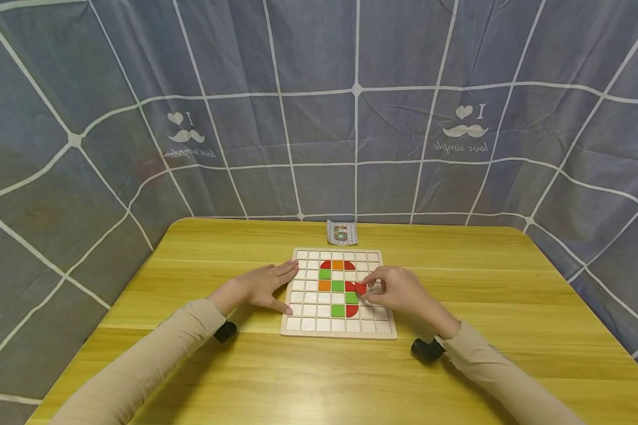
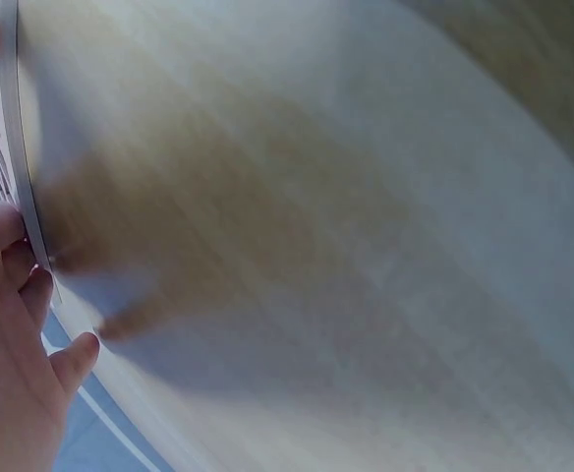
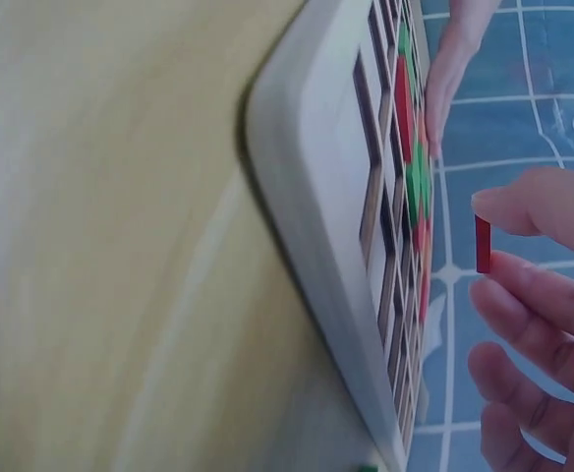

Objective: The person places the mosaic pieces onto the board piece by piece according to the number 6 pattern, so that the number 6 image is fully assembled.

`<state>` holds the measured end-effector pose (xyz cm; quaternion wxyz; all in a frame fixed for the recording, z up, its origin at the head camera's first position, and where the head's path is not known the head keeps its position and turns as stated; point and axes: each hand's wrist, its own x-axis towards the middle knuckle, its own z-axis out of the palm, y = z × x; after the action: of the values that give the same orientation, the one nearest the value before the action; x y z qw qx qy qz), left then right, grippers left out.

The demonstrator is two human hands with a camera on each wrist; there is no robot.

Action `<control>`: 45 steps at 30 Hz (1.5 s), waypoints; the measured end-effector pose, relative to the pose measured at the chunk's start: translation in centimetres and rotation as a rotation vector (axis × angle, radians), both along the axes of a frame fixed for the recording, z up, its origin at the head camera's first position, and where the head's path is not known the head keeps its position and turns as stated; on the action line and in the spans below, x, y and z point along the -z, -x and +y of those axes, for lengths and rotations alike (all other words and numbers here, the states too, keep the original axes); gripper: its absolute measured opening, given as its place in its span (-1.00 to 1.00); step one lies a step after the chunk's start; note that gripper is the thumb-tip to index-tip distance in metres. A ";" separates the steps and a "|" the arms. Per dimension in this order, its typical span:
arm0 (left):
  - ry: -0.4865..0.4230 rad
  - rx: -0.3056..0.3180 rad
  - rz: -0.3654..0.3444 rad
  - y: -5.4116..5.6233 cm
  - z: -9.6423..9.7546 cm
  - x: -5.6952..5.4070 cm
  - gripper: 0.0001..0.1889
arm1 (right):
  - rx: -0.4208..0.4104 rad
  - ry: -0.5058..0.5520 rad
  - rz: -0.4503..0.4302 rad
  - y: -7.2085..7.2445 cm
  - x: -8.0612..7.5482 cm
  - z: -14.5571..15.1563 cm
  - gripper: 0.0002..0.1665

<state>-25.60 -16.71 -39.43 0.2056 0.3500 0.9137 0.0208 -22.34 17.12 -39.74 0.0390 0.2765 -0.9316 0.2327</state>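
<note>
A pale wooden grid board (image 1: 338, 336) lies on the table, with red rounded tiles and green and orange square tiles in some of its cells. My right hand (image 1: 400, 290) pinches a red tile (image 3: 483, 244) between thumb and index finger, over the right part of the board. In the head view this tile overlaps the red tile (image 1: 350, 286) beside it. The fingers of my left hand (image 1: 260, 287) are spread along the board's left edge, fingertips at the frame and thumb near the lower left corner.
Behind the board is a small printed card (image 1: 342, 234) with a coloured grid pattern. The wooden table (image 1: 319, 378) reaches back to a grey-blue curtain (image 1: 319, 130) with white lines. Black devices (image 1: 427, 350) sit under both wrists.
</note>
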 end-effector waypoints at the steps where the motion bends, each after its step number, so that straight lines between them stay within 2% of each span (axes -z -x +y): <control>1: 0.003 -0.002 0.000 0.0 0.0 0.0 0.10 | 0.000 -0.002 -0.004 0.0 0.0 -0.2 -0.70; 6: 0.012 -0.004 -0.002 0.1 0.0 0.2 0.10 | -0.022 0.012 -0.042 -0.3 0.1 -1.1 -0.69; 22: 0.000 -0.001 0.005 0.0 -0.1 0.0 0.10 | -0.068 -0.012 -0.025 -1.0 0.0 -4.0 -0.75; 29: 0.002 -0.008 -0.002 -0.1 0.0 -0.2 0.10 | -0.105 -0.020 -0.053 -1.1 0.1 -5.1 -0.78; 37: 0.002 -0.013 -0.003 -0.3 0.0 -0.1 0.09 | -0.119 -0.037 -0.085 -1.4 0.3 -6.3 -0.75; 45: 0.002 -0.013 -0.002 0.1 0.0 0.2 0.10 | -0.116 -0.059 -0.099 -1.4 0.4 -7.0 -0.77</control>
<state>-25.72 -16.75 -39.63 0.2066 0.3439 0.9157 0.0218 -20.94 10.07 -40.10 -0.0286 0.3195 -0.9212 0.2204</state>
